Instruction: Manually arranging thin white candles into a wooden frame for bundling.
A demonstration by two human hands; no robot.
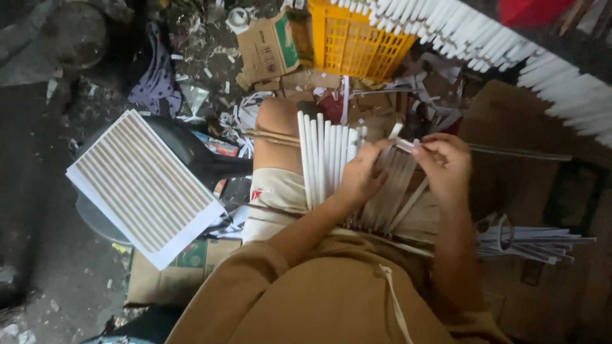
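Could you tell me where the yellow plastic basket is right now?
In the head view, the yellow basket sits at the top centre, beyond the person's knee, beside a cardboard box.

The yellow slotted plastic crate at 12 o'clock was cut off by the top edge. The long row of white paper tubes ran out of frame at 2 o'clock. The left hand covered the lower ends of the white rolled tubes on the lap. The item pinched by the right hand was too small to identify.
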